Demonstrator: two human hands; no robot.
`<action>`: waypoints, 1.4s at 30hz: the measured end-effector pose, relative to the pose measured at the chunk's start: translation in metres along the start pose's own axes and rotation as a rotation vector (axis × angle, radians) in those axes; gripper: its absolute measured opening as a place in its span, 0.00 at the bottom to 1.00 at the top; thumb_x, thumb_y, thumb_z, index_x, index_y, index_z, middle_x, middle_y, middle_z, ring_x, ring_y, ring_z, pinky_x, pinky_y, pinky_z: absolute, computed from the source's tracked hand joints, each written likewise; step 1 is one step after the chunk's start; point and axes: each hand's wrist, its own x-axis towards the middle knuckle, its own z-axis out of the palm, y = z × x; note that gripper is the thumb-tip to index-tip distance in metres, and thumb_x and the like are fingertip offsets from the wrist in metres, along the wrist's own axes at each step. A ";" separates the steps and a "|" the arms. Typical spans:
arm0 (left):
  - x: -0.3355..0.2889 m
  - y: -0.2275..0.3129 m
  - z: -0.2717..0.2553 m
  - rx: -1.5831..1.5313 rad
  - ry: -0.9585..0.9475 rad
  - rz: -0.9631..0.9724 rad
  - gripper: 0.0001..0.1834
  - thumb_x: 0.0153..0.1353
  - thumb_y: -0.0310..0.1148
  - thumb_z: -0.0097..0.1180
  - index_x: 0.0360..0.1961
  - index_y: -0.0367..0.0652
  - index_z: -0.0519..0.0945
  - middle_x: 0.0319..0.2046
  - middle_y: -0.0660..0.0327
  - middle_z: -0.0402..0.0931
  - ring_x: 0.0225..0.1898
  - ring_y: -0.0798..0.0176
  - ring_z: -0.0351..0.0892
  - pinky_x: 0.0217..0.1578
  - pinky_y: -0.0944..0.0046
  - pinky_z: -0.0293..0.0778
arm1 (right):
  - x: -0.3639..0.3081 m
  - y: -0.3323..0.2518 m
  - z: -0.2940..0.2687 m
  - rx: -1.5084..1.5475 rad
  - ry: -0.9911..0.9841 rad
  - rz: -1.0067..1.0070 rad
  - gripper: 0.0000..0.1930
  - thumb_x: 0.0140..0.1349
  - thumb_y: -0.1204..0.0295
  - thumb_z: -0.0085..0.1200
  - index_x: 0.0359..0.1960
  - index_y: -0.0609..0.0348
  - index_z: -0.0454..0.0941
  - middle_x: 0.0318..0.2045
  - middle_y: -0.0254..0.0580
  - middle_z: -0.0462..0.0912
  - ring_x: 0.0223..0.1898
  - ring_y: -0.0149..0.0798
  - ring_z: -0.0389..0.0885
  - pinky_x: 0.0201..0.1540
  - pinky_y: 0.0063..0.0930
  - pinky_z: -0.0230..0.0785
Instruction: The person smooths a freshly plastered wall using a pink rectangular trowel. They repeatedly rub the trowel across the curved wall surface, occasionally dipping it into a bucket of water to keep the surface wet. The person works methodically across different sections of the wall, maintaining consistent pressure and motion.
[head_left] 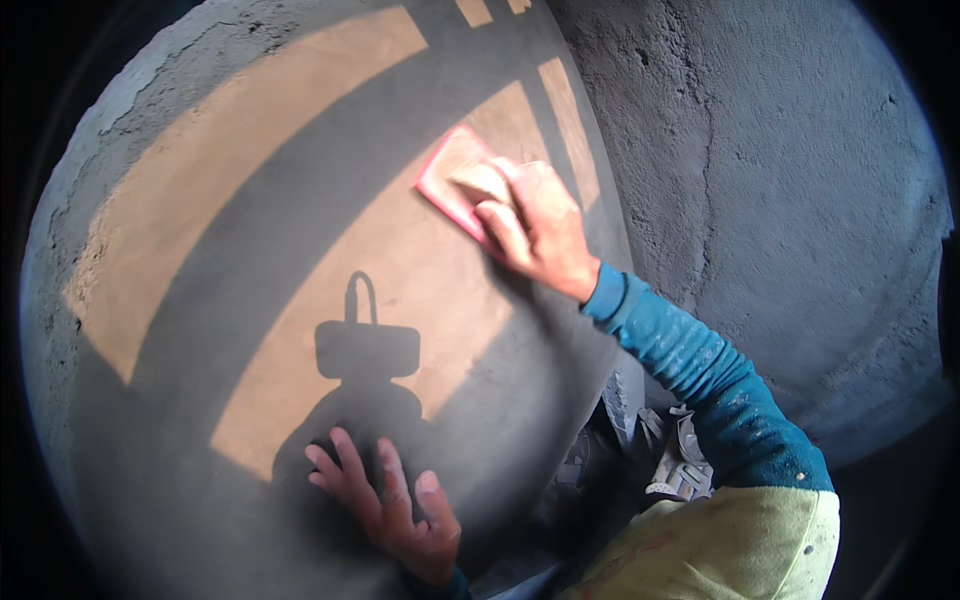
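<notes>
My right hand (548,232) is closed around the handle of a plastering float (448,168) with a pinkish-red edge. The float's face lies against the smooth plastered wall (400,270), in a patch of sunlight. Lower down, my left hand (405,515) has its fingers spread at the wall and holds nothing. Whether its fingertips press on the plaster I cannot tell. Part of the float is hidden behind my right hand.
To the right, a rough grey wall (770,190) with a vertical crack meets the smooth one. Broken rubble (685,460) lies low in the corner beside my right arm. A rough, unsmoothed edge (90,200) runs along the far left. Shadows fall across the plaster.
</notes>
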 end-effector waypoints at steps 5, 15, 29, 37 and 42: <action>0.010 0.008 0.007 0.051 0.002 0.023 0.31 0.79 0.39 0.45 0.74 0.29 0.75 0.81 0.37 0.63 0.85 0.25 0.51 0.81 0.24 0.47 | 0.093 0.136 -0.029 -0.241 0.268 0.268 0.20 0.76 0.58 0.58 0.59 0.60 0.84 0.46 0.59 0.91 0.47 0.62 0.90 0.52 0.47 0.82; 0.013 0.009 0.031 0.080 0.019 -0.023 0.32 0.80 0.43 0.45 0.77 0.35 0.74 0.82 0.37 0.62 0.84 0.23 0.51 0.80 0.22 0.46 | -0.003 0.124 -0.038 -0.129 0.049 0.312 0.25 0.76 0.58 0.56 0.69 0.55 0.80 0.55 0.59 0.87 0.55 0.61 0.87 0.60 0.50 0.78; 0.032 0.031 0.058 0.230 0.039 -0.157 0.38 0.79 0.47 0.51 0.82 0.36 0.66 0.84 0.41 0.58 0.86 0.28 0.48 0.82 0.25 0.43 | 0.072 0.176 -0.035 -0.182 0.150 0.266 0.22 0.77 0.60 0.61 0.63 0.62 0.82 0.48 0.51 0.91 0.47 0.44 0.91 0.53 0.37 0.81; 0.025 0.025 0.060 0.284 0.086 -0.213 0.38 0.78 0.49 0.54 0.81 0.36 0.70 0.84 0.40 0.60 0.86 0.28 0.49 0.82 0.27 0.45 | -0.023 0.094 -0.032 -0.066 -0.050 0.014 0.25 0.77 0.60 0.58 0.65 0.68 0.79 0.53 0.63 0.87 0.53 0.66 0.87 0.60 0.49 0.80; 0.033 0.029 0.069 0.293 0.090 -0.180 0.38 0.77 0.49 0.54 0.81 0.38 0.71 0.84 0.42 0.58 0.87 0.30 0.48 0.83 0.27 0.37 | 0.026 0.180 -0.046 -0.193 0.102 0.398 0.23 0.76 0.59 0.60 0.63 0.64 0.79 0.52 0.60 0.87 0.52 0.59 0.89 0.56 0.46 0.79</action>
